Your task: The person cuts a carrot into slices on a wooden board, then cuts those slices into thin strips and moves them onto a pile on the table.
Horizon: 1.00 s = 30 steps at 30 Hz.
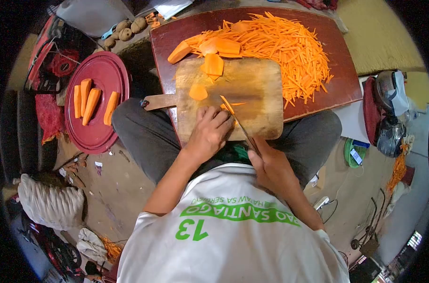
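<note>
A wooden cutting board [264, 78] with a handle at its left lies in front of me. My right hand [273, 165] is wrapped round the handle of a knife [241, 124], whose blade slants up and left over the board. Beside the blade, my left hand [210, 129] has its fingers curled down on a carrot piece [225, 107], mostly hidden under the fingertips. A thin carrot strip lies just right of the blade. Farther up the board rest a rounded carrot slice [198, 92] and a small stack of carrot slices [213, 65].
A large heap of carrot strips [294, 52] covers much of the dark red table [337, 89]. Thick carrot chunks [179, 52] lie behind the board. At left, several peeled carrots [91, 106] sit on a red lid [120, 75]. Brown round vegetables [125, 34] are at the back left.
</note>
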Motion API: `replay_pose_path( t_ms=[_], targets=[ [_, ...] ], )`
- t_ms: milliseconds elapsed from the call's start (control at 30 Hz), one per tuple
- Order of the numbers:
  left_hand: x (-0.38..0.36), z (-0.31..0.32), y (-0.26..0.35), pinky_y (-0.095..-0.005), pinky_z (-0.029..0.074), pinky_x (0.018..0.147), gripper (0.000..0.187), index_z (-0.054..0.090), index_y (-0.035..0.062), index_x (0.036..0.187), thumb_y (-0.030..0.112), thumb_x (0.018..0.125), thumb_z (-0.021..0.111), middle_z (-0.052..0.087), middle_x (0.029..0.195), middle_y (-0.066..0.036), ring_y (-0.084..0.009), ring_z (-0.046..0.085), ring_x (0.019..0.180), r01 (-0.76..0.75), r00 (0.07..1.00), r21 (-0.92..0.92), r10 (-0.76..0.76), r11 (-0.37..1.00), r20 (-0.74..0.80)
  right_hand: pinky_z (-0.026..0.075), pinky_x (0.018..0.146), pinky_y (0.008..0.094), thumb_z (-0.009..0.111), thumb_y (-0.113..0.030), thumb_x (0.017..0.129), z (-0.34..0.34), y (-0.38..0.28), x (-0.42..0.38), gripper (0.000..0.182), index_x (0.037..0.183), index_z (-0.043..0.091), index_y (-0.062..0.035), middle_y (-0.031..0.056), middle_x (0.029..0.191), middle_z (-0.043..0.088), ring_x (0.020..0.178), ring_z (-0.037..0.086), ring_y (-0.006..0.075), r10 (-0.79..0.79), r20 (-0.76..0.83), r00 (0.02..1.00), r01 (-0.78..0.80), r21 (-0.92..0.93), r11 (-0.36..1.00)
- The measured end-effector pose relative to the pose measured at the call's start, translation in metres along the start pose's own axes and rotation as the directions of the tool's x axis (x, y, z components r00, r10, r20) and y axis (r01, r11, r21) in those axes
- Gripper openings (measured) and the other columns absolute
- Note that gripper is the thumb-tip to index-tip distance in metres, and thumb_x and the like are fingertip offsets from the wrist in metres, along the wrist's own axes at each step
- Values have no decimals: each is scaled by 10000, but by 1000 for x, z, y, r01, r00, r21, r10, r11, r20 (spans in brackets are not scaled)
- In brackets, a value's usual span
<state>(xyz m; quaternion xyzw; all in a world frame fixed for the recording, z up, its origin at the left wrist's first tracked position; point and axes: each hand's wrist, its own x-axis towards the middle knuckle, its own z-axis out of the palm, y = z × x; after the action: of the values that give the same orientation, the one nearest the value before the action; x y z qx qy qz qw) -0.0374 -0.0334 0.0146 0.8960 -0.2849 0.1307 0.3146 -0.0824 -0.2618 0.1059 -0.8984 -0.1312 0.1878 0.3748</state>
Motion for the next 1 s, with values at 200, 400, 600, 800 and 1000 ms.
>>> replay_pose_path(
  t_ms=[200,400,600,800,1000],
  targets=[
    [0,2,0,-520,421,960,409,752,56,1170,84,765,803,619,1140,-103,-357,569,1068,36,999,40,-36,999,-21,549,842,552,562,-184,1085,-4,-1,35,361,1396,564,0,299,1104,717,984,692,519,8,33,999,-11,69,998],
    [-4,-1,1,-525,418,974,454,749,54,1184,86,736,806,629,1165,-115,-357,571,1104,48,999,40,-48,998,12,544,835,554,578,-181,1081,-5,-7,-6,371,1382,576,36,300,1110,717,989,690,516,22,38,999,-19,-62,998],
    [-4,-5,0,-520,417,1006,506,733,24,1181,66,683,807,638,1166,-121,-360,572,1144,31,999,15,-31,999,17,549,851,552,580,-194,1087,2,-9,40,407,1398,551,67,335,1087,707,1001,690,535,-19,11,1000,18,65,998],
    [-11,-8,0,-525,418,1028,512,731,16,1182,65,678,805,640,1169,-112,-362,572,1144,67,997,-19,-66,998,40,546,859,577,580,-204,1080,-9,-13,-12,406,1424,527,5,324,1107,699,1039,677,540,129,105,986,-124,-58,991],
    [-9,-8,0,-523,417,1021,529,738,28,1188,76,668,815,628,1137,-103,-358,570,1137,19,999,14,-19,1000,35,573,879,621,595,-190,1051,10,-13,33,492,1494,461,-22,346,1225,684,1039,696,558,-30,77,997,25,64,998]
  ],
)
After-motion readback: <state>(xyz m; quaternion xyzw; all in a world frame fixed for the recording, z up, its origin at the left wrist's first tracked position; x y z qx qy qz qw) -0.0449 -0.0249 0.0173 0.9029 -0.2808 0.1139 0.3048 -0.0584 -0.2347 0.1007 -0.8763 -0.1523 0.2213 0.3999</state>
